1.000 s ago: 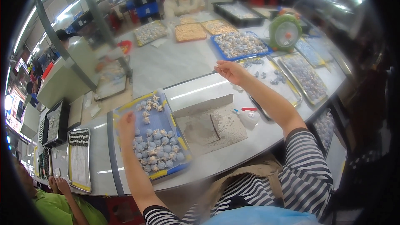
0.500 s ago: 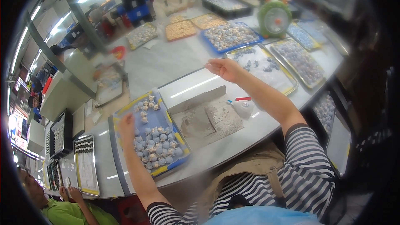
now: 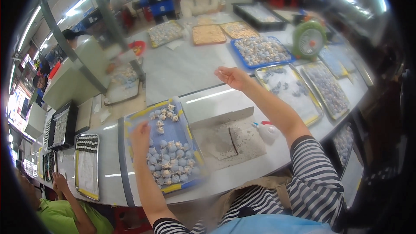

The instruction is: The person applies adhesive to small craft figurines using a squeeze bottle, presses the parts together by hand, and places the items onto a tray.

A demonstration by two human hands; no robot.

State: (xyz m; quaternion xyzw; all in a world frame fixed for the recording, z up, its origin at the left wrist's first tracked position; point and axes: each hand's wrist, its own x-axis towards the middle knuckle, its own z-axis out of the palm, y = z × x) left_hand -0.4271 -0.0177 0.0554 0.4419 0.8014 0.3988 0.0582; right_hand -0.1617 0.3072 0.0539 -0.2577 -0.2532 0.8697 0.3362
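Many trays sit on a long grey table [image 3: 182, 67] in a busy work room with bright lights on the ceiling. At the far left, by the table edge, a person in a green shirt [image 3: 56, 214] sits low down. Next to them lies a metal tray [image 3: 86, 167] with dark little pieces in rows at its top.

Then comes the blue tray [image 3: 167, 132] with yellow edges. It is right in front of the person. It holds lots of small round grey lumps [image 3: 171, 169], most of them at the near end. The left hand [image 3: 139, 136] rests on the left side of this tray, touching it. The fingers point up the tray. I cannot tell if it holds a lump.

Just to the right of the blue tray is a flat grey board [image 3: 227, 138] dusted with powder. A small white bottle [image 3: 266, 131] with a red tip lies beside it.

The right hand [image 3: 232, 77] is up in the air over the table, well apart from the blue tray. Its fingers are loosely spread and it holds nothing.

Farther right are more trays of lumps and a green fan [image 3: 308, 40]. Another person sits at the far side.
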